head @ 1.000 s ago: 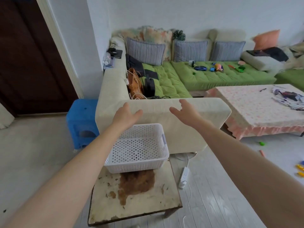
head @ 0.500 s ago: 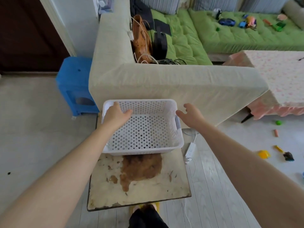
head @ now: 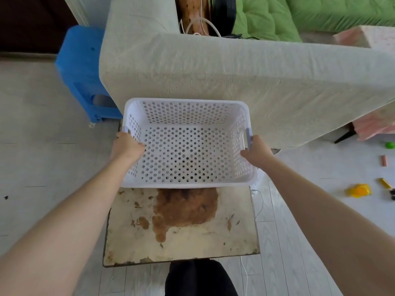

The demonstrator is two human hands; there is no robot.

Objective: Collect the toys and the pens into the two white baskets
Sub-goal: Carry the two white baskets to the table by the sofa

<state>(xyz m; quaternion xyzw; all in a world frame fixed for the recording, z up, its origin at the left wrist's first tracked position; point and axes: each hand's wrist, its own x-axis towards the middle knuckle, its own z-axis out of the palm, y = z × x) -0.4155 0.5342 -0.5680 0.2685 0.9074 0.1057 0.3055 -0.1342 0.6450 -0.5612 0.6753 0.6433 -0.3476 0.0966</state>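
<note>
A white perforated basket [head: 188,107] sits empty at the far end of a worn, stained small table [head: 181,238]. My left hand [head: 126,146] grips its left rim, fingers curled over the edge near the handle. My right hand [head: 256,151] grips the right rim at the grey handle. Toys lie on the floor at the right: a yellow toy [head: 359,190], a green ball [head: 390,145], a pink piece [head: 384,160] and a yellow stick [head: 385,183]. No pens are visible.
A cream sofa back [head: 235,71] stands right behind the basket, with green cushions [head: 277,16] beyond. A blue plastic stool [head: 81,69] is at the left. A white cable [head: 258,201] trails beside the table. A pink-skirted table corner [head: 374,122] is at right.
I have leaned in and looked further down. Both hands came down from the air in front of the sofa onto the basket's two sides and now hold its rims.
</note>
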